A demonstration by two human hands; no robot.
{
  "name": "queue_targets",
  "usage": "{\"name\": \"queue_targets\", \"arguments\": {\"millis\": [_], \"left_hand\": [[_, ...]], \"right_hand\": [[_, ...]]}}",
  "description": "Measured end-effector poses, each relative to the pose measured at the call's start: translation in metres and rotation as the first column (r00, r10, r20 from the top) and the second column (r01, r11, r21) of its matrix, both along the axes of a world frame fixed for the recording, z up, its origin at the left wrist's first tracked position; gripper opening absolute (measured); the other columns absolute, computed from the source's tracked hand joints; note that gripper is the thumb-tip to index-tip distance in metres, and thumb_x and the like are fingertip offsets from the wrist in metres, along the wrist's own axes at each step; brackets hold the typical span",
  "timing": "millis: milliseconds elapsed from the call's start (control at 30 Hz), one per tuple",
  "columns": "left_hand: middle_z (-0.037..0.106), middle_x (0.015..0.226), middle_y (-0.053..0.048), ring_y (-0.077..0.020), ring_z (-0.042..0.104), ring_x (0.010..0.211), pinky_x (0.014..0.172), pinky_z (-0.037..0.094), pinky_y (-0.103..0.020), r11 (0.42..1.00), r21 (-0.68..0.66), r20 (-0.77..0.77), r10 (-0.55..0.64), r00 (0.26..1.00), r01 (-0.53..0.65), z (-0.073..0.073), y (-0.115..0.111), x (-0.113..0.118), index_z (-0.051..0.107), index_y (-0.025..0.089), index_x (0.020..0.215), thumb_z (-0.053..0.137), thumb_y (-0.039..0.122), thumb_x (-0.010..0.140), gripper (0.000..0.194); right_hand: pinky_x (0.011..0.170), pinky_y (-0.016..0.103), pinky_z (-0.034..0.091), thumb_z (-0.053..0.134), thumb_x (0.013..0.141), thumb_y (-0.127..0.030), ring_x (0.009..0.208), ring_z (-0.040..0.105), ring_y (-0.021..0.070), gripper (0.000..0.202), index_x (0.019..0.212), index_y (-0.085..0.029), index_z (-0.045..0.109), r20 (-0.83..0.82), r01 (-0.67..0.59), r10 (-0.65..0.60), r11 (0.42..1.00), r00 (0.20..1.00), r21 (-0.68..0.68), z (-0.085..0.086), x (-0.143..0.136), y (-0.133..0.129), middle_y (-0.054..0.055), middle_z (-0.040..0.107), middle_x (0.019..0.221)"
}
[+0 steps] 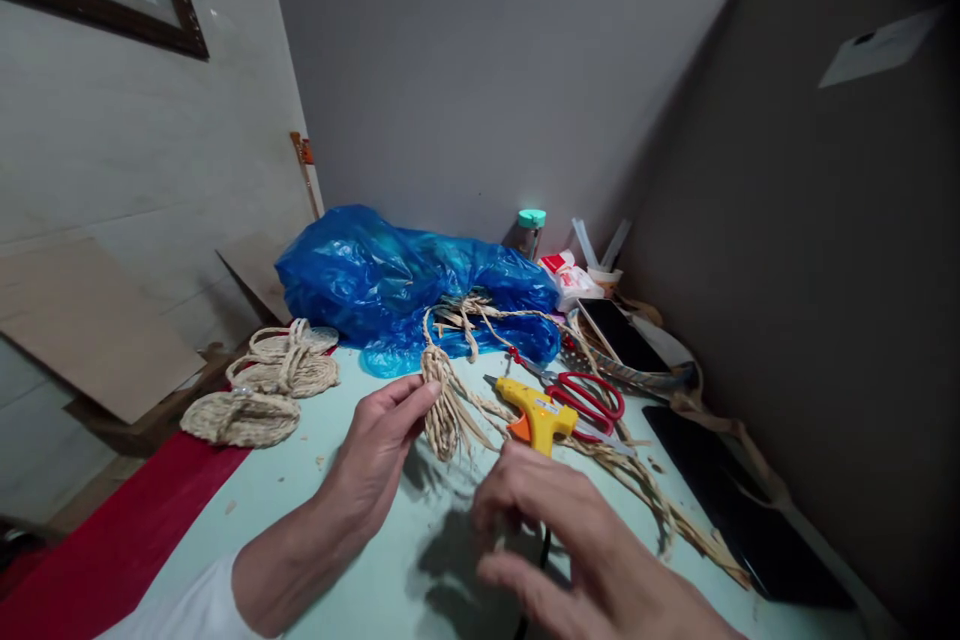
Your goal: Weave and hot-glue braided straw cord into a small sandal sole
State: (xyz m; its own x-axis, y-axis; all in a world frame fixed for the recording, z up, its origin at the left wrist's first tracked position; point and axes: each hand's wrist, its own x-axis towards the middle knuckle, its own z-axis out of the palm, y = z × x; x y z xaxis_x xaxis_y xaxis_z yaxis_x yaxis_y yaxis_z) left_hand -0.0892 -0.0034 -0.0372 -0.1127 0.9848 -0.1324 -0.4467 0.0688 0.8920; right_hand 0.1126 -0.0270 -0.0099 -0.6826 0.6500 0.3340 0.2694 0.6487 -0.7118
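My left hand is closed with thumb and fingers around the edge of a coiled straw braid, a long oval held upright above the table. Loose fibres stick out at its lower end. From it the braid runs on towards the blue bag. My right hand hovers nearer to me, slightly blurred, with thumb and fingers apart and nothing visible between them. Just beyond the right hand lies a yellow glue gun with an orange trigger. Red-handled scissors rest behind the glue gun.
Several small straw sandals sit at the left. A blue plastic bag with straw at its opening spreads across the back. Loose straw braids, a dark phone and a black flat panel lie right. A jar stands behind.
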Motion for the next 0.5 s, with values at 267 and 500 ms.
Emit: {"name": "queue_targets", "arguments": {"millis": [267, 500], "left_hand": [[0.078, 0.089, -0.001, -0.0154, 0.068, 0.081, 0.079, 0.051, -0.022, 0.998, 0.003, 0.032, -0.061, 0.998, 0.061, 0.013, -0.010, 0.004, 0.076, 0.021, 0.084, 0.079, 0.029, 0.081, 0.008], [0.078, 0.102, -0.006, -0.0205, 0.070, 0.095, 0.090, 0.052, -0.029, 0.985, -0.017, 0.058, -0.170, 0.984, 0.171, 0.010, -0.016, 0.006, 0.078, 0.019, 0.107, 0.075, 0.030, 0.086, 0.023]], "right_hand": [[0.068, 0.028, 0.050, 0.056, 0.098, -0.016, 0.071, 0.061, 0.0157, 0.009, 0.093, -0.021, 0.063, -0.189, 0.364, -0.324, 0.898, 0.927, 0.248, 0.011, -0.007, 0.018, 0.002, 0.068, 0.082], [0.072, 0.029, 0.051, 0.058, 0.096, -0.009, 0.076, 0.066, 0.0166, 0.014, 0.096, -0.018, 0.069, -0.296, 0.407, -0.324, 0.867, 0.899, 0.289, -0.002, -0.012, 0.034, 0.004, 0.076, 0.087]]}}
